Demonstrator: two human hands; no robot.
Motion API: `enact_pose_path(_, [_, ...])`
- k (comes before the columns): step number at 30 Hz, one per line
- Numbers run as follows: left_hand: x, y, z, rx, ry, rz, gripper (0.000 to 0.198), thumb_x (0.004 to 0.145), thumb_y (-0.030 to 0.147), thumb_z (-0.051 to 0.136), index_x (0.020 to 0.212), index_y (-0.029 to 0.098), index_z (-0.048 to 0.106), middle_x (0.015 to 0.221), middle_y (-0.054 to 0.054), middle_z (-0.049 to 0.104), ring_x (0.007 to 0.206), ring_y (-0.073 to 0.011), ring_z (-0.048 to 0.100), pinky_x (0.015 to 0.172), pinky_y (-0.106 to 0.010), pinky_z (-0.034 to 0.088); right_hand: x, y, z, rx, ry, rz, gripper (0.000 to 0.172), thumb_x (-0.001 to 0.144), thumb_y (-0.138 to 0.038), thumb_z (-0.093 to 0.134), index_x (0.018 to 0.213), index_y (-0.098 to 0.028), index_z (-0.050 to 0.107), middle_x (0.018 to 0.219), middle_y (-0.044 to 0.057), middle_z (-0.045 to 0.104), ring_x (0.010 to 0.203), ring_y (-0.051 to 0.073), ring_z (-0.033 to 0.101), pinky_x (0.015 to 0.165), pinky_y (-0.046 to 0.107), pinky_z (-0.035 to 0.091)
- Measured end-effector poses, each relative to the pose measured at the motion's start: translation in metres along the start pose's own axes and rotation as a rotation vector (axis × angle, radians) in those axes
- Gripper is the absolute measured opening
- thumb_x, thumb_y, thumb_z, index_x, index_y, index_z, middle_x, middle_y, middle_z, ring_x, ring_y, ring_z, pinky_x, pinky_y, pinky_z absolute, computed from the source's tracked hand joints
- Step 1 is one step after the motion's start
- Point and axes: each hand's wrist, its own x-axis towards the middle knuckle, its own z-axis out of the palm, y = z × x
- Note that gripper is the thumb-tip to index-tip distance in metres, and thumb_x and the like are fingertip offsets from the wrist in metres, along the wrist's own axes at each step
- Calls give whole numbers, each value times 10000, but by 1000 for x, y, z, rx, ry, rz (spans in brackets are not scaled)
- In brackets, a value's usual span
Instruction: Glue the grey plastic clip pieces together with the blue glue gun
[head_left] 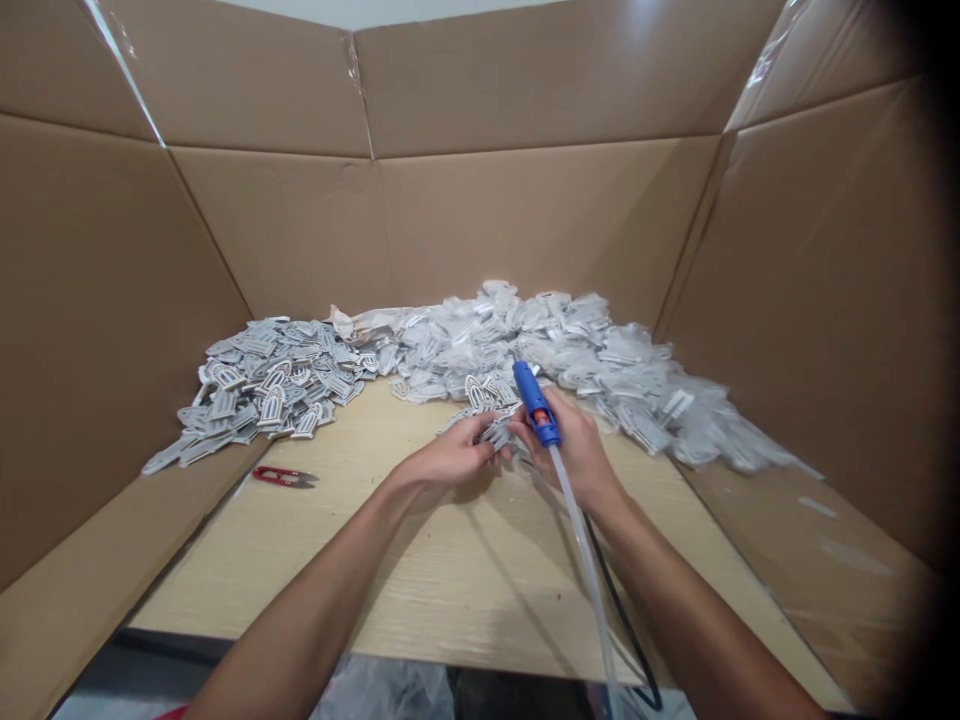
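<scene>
The person's bare left forearm (322, 580) and right forearm (682, 590) reach over the near edge of the desk (247, 540) and slant inward, away from the body. The left hand (446, 455) pinches, thumb uppermost, fingers curled toward the right. The right hand (581, 445) is wrapped in a grip, its fingertips pointing inward just beside the left's. Both wrists sit low, fairly straight.

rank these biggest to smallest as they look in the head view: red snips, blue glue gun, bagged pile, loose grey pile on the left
1. Bagged pile
2. Loose grey pile
3. Blue glue gun
4. Red snips
</scene>
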Motion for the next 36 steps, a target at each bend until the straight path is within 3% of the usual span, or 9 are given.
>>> enact_pose_path(4, [0,-1,2,-6,9,23,185,942,276,562,1068,148,606,892,-53,627,753,-136,546,743,-271,456,-1,-7,1,8,-32,-4,135,831,-275,665,891,-230,553,792,13,688,647,166,591,625,260,436])
enact_pose_path(11, [4,-5,5,-72,17,25,221,924,361,637,940,154,561,865,-34,585,738,-125,527,718,-265,426,-4,-9,7,3,-42,-46,172,793,-232,630,804,-240,458,704,-10,613,602,159,514,583,258,392])
enact_pose_path(16, [4,-7,6,-126,32,20,219,933,368,623,941,156,566,812,-27,570,702,-128,508,710,-282,420,-4,-9,6,-19,-33,-76,203,781,-273,651,803,-239,452,682,-21,588,581,150,480,568,256,376])
enact_pose_path(21, [3,-11,5,-135,36,10,226,954,364,601,1039,156,582,869,-49,604,735,-135,539,702,-272,413,-2,-7,2,-3,-14,-48,165,807,-289,639,822,-231,485,723,-7,634,603,157,550,566,247,392])
enact_pose_path(28, [4,-11,9,-130,77,63,243,955,394,613,985,155,580,801,-21,585,682,-118,514,646,-246,399,-4,-8,8,-57,-32,-112,162,782,-181,635,806,-229,481,742,4,627,636,161,519,614,256,390])
enact_pose_path(32, [6,-9,7,-196,263,-28,200,928,335,640,996,163,564,773,-13,601,642,-104,528,582,-216,371,-2,-9,3,-70,115,-126,135,865,-281,658,804,-210,561,768,17,624,681,169,532,643,264,393])
enact_pose_path(36, [9,-5,0,-244,524,-28,176,916,333,611,877,191,514,650,20,559,531,-94,485,493,-196,308,1,-7,-2,50,124,39,295,894,-481,662,857,-189,683,759,29,672,685,182,594,625,269,421])
